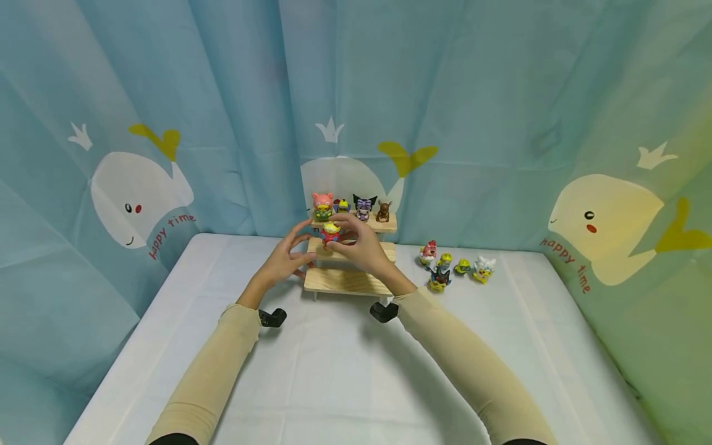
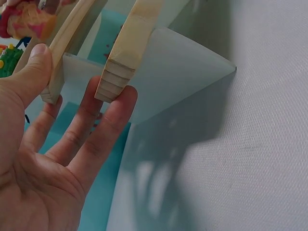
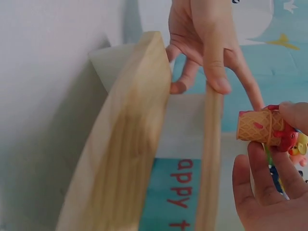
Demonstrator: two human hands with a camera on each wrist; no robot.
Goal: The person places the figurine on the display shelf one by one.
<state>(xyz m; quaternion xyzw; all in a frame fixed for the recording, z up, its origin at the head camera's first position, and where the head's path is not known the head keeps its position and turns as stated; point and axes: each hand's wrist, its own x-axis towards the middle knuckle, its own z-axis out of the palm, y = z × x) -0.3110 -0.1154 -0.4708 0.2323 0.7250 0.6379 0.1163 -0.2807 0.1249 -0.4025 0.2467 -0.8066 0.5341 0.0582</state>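
Observation:
A wooden three-tier display stand point(image 1: 347, 282) stands towards the back of the table. My left hand point(image 1: 280, 262) holds its left end; in the left wrist view the thumb point(image 2: 37, 62) lies on one plank's edge and fingers touch the plank ends. My right hand point(image 1: 364, 246) pinches a small figurine point(image 1: 330, 233) with a yellow top and red body over the middle tier. In the right wrist view its base is a waffle cone point(image 3: 260, 127), apart from the plank. On the top tier sit a pink figurine point(image 1: 322, 207), a yellow-and-purple one point(image 1: 342, 206), a black-and-purple one point(image 1: 364, 207) and a brown one point(image 1: 384, 211).
Right of the stand, several figurines are grouped on the white-covered table point(image 1: 334, 383): a red-topped one point(image 1: 428, 252), a black-eared one point(image 1: 439, 280), a small green-yellow one point(image 1: 462, 267) and a white fluffy one point(image 1: 483, 269). A blue curtain point(image 1: 239, 93) hangs behind.

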